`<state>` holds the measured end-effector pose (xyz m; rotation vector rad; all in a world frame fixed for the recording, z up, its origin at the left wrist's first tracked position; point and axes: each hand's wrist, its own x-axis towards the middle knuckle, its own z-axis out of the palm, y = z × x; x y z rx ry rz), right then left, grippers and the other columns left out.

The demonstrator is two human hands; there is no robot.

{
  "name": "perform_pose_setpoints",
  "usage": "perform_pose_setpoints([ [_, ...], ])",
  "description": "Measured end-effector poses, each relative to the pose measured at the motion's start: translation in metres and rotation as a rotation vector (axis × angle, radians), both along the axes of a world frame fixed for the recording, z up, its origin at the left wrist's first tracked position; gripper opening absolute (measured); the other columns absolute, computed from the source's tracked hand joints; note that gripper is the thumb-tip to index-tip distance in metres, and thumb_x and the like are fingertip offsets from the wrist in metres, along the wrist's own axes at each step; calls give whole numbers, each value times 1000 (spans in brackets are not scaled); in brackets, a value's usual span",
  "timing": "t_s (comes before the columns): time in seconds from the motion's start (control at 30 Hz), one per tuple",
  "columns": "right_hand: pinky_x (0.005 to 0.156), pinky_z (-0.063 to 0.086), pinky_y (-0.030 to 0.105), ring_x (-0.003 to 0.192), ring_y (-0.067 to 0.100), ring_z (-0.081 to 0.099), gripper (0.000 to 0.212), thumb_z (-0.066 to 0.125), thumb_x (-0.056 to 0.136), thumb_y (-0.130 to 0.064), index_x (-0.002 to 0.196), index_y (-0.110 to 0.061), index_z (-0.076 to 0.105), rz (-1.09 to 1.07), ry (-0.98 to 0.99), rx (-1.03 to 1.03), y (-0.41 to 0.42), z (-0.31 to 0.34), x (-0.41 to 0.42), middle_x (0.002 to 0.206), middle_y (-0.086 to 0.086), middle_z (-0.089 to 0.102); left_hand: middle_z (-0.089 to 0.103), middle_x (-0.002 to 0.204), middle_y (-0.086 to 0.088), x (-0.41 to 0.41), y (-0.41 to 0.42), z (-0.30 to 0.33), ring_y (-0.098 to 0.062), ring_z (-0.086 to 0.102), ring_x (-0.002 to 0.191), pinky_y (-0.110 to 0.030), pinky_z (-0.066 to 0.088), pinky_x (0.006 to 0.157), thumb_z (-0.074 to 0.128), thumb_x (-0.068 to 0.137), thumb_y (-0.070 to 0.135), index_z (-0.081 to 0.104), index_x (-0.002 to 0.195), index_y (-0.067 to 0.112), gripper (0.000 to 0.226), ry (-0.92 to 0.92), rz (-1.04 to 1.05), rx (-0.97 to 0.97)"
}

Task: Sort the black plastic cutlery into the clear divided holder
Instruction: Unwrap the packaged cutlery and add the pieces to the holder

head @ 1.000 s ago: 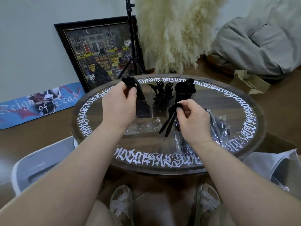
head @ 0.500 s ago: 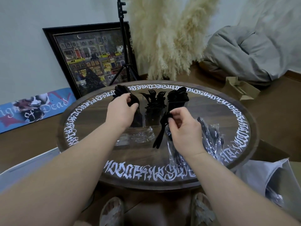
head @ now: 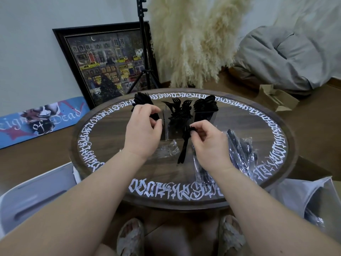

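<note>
Toward the round table's (head: 103, 137) far edge stands the clear divided holder (head: 172, 133), within reach; right hand (head: 208, 143) pinches black cutlery (head: 183, 150) by its heads, apparently to drop in, left hand (head: 143, 130) loosely curled, empty.

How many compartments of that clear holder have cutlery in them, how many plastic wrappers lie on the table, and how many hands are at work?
Filled compartments of the clear holder: 3
Plastic wrappers: 3
Hands: 2
Total: 8
</note>
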<state>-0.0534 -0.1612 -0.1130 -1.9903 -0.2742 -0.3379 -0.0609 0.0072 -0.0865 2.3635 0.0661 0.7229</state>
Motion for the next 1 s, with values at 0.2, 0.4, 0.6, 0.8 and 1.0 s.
perform_pose_setpoints([
  [0.2,78,51,23,81,6,62,20,62,87,-3,94,-20,70,21,-91,12,4,0,2,89,-6,66,65,107,12,-11,-14,9,-2,57,95,-12,38,87,58,92,19,64,123,23,32,217,-293,103],
  [0.4,79,52,20,83,9,64,27,60,85,2,91,-22,70,45,-108,56,4,1,-1,89,-4,69,70,109,9,-16,-20,13,4,62,97,-13,45,93,54,89,9,66,120,23,37,311,-378,9],
  [0.6,79,53,26,79,7,63,25,61,87,-2,96,-25,67,-54,-63,130,-3,12,-4,85,-9,68,72,94,8,-19,-19,27,-2,66,89,-21,50,91,61,88,7,71,108,16,24,178,-223,-76],
  [0.8,69,48,15,68,-1,59,21,61,89,-9,87,-30,64,-126,-77,119,-21,46,-4,73,-15,65,69,84,13,-13,-16,80,4,67,82,-15,51,85,61,87,3,72,99,17,22,1,-162,-194],
  [1.0,70,45,6,70,-4,60,17,62,89,-10,87,-27,66,-157,-99,71,-36,62,-1,74,-17,65,68,79,15,8,-17,100,1,69,77,-26,56,83,62,87,3,66,80,26,25,-90,-112,-388],
])
